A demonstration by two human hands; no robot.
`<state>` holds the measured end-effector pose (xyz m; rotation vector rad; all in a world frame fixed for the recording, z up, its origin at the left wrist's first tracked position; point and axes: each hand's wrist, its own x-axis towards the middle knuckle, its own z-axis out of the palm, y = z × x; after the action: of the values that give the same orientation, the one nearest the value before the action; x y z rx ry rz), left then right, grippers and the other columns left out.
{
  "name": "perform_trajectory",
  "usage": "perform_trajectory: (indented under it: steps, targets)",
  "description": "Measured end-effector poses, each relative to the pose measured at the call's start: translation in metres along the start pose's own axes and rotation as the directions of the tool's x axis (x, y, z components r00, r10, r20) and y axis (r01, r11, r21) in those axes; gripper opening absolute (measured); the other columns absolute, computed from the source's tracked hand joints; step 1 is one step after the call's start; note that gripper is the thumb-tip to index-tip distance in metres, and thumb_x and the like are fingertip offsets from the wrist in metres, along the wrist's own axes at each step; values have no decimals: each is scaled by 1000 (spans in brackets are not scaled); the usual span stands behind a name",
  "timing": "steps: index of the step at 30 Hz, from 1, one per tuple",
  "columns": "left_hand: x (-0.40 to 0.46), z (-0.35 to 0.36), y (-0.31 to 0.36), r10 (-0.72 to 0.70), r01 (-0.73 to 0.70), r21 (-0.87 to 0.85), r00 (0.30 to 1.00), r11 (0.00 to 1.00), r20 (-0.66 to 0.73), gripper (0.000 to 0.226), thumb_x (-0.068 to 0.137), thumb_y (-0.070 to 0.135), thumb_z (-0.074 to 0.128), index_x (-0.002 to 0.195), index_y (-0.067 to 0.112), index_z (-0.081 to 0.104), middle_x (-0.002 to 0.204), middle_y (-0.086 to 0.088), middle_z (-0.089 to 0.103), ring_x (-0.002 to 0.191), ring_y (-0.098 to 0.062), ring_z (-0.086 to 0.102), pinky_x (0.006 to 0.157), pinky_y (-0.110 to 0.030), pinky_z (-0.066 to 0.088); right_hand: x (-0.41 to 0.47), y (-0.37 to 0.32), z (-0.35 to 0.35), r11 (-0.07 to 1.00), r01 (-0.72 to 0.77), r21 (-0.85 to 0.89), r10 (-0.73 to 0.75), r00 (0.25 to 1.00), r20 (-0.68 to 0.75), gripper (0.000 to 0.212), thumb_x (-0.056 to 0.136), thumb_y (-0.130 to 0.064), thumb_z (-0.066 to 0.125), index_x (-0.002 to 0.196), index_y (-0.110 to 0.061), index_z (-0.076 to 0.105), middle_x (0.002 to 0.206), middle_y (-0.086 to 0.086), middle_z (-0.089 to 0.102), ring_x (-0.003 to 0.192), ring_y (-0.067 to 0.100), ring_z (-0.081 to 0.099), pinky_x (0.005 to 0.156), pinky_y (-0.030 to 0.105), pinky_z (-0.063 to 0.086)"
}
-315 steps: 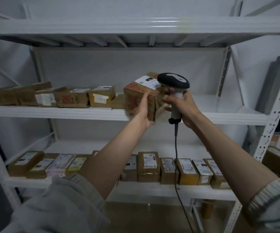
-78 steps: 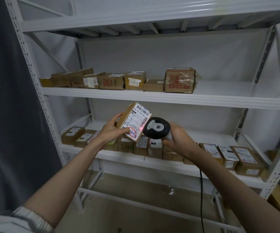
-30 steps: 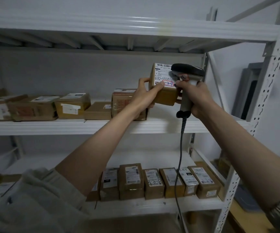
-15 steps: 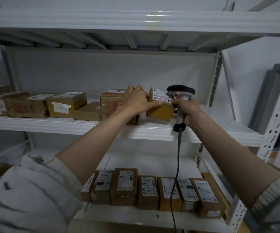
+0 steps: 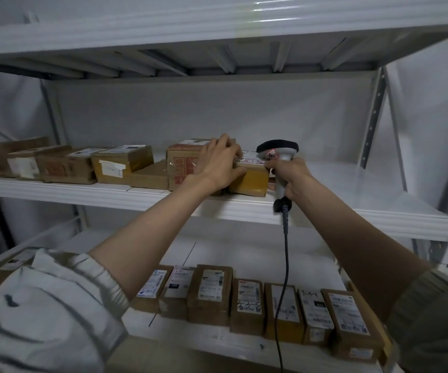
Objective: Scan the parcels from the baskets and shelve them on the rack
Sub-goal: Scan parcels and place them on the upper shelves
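Two hands: both at the middle shelf (image 5: pixel 56 188), centre of frame.
Left hand (image 5: pixel 219 162): fingers curled over the top and front of the small parcel (image 5: pixel 249 180), gripping it.
Right hand (image 5: pixel 289 175): wrapped round the handle of the barcode scanner (image 5: pixel 278 152), its forefinger against the parcel's right edge.
Parcel place: resting on the shelf, tight beside the red-printed box (image 5: pixel 184 164).
Risk: the scanner head or its cable (image 5: pixel 285 254) may catch and drag the parcel off the front edge as the hands withdraw; a push may skew the neighbouring box.
Hidden: the label is mostly covered by fingers; the parcel's back is unseen; baskets are out of view.
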<state>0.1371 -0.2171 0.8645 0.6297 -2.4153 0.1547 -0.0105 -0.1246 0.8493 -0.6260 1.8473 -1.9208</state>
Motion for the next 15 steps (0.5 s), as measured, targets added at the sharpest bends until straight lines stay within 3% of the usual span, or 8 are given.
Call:
perform_trajectory:
  steps: [4,8,11,15]
  targets:
    - [-1,4,-4,-2,2,39,1000,999,9,38,94,44,65,122,18,66,136,-6,45,129,-27,41,113,-39,28,-2,-3,-5,1000,-13,-9,13,999,37,36,84,-16,80,114,-4,62,106,16,72,93,35,71,73,46,61]
    - [-6,9,-4,-3,3,38,1000,999,6,45,93,42,66,130,17,63,146,-10,40,139,-30,31,121,-44,19,-8,-1,-13,999,-6,44,3,997,74,36,89,-16,75,120,-5,60,109,16,71,91,32,70,74,47,62]
    - [-11,14,-4,21,-21,12,998,1000,-55,49,90,37,69,132,14,61,146,-12,40,141,-31,30,125,-47,13,-15,4,-15,992,-19,122,8,996,89,33,91,-13,73,120,-5,59,96,12,69,79,27,69,66,46,62]
    - [-23,24,-1,42,-75,-135,971,988,-235,34,89,26,68,119,12,61,134,-10,48,129,-24,42,113,-41,37,-31,18,-16,990,-25,136,17,998,57,35,91,-15,72,122,-6,58,100,9,61,95,29,63,73,48,62]
